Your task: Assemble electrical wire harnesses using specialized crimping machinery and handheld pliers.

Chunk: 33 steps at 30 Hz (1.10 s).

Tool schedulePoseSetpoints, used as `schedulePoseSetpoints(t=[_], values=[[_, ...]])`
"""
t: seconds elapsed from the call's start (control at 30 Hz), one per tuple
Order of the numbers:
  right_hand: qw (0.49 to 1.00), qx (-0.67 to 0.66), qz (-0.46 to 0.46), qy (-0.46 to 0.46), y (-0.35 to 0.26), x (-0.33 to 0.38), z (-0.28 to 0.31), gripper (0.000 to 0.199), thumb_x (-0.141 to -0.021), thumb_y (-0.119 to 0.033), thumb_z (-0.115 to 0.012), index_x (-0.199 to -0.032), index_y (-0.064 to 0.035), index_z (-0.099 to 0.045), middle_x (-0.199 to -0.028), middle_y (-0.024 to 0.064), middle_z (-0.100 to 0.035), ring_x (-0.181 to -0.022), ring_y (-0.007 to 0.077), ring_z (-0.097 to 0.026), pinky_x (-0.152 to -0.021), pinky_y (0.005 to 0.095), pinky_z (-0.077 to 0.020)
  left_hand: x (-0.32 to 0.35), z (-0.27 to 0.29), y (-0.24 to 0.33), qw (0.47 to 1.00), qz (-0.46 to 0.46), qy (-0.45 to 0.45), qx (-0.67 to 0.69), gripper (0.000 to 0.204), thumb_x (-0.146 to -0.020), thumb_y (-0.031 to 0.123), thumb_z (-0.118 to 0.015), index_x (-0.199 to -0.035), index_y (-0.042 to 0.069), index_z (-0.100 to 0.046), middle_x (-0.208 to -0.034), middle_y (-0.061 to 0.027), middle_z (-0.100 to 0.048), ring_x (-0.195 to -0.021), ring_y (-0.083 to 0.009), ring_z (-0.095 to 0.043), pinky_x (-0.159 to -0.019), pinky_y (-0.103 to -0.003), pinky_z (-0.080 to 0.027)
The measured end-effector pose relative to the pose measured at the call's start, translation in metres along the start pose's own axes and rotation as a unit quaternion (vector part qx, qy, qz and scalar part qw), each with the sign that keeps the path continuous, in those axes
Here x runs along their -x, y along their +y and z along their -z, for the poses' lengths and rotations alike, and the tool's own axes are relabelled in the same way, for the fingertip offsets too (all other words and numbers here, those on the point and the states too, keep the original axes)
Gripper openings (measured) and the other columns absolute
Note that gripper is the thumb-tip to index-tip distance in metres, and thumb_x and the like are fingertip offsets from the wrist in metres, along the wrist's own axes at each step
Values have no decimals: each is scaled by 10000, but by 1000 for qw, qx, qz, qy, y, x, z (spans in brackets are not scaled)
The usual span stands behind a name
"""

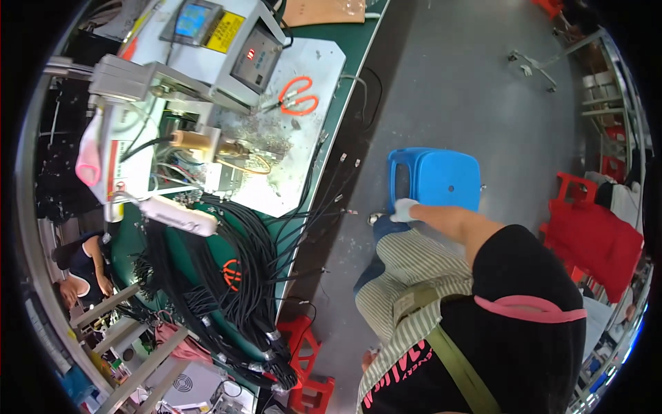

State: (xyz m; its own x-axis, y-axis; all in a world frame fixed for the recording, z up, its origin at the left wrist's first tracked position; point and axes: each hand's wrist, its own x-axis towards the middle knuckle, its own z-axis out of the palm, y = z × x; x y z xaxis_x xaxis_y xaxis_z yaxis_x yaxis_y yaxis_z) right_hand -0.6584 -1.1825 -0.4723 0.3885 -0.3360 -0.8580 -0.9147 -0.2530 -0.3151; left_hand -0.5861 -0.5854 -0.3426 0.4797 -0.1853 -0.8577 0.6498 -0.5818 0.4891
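My right hand [404, 210], in a white glove, is closed at the near left corner of a blue plastic stool [452, 181]. Its fingers are small in the picture and partly hidden. Only a small part of my left hand [370, 359] shows, beside the striped apron low in the view; its fingers are hidden. To the left, a bundle of black cables [252, 265] lies on a green-topped workbench [329, 148], several of its ends hanging over the edge. Orange-handled scissors [298, 98] rest on a pale board [314, 62].
A soldering fixture [207, 141] and a control box [241, 62] with a lit display stand on the bench. Red stools [301, 345] are at the bench's lower end. A red cloth [596, 241] drapes over seating at right. Another person [86, 269] sits across the bench.
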Motion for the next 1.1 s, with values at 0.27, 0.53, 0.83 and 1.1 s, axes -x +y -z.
schedulePoseSetpoints(t=[0.27, 0.53, 0.83, 1.1], values=[[997, 12, -81, 0, 78, 122, 29, 516, -749, -414, -622, -1018, 25, -658, -1022, 232, -642, -994, 337, -618, -845, 402, -486, 54, 24, 0, 999, -32, 7, 25, 360, -923, 99, -491, -1239, -63, -427, -1035, -133, -602, -834, -210, -651, -692, -302, -520], [989, 51, -27, 133, 22, 186, 123, 452, -776, -383, -605, -1043, -23, -662, -1046, 191, -649, -1004, 327, -612, -875, 392, -478, 69, -22, -42, 993, -46, -7, 110, 354, -925, 103, -489, -1233, -62, -434, -1030, -132, -604, -831, -209, -650, -693, -301, -519], [922, 198, 107, 316, -73, 163, 302, 343, -800, -334, -545, -971, -66, -672, -947, 179, -658, -921, 358, -618, -829, 414, -488, -15, -189, -41, 966, -70, -20, 249, 348, -927, 108, -487, -1227, -62, -441, -1024, -130, -607, -828, -207, -649, -694, -300, -518], [884, 381, 173, 207, -63, 82, 431, 317, -796, -310, -545, -915, -45, -670, -877, 181, -660, -856, 354, -628, -791, 421, -495, -175, -369, 62, 932, -113, -24, 343, 342, -929, 112, -485, -1221, -61, -447, -1019, -129, -609, -825, -205, -648, -695, -300, -518]])
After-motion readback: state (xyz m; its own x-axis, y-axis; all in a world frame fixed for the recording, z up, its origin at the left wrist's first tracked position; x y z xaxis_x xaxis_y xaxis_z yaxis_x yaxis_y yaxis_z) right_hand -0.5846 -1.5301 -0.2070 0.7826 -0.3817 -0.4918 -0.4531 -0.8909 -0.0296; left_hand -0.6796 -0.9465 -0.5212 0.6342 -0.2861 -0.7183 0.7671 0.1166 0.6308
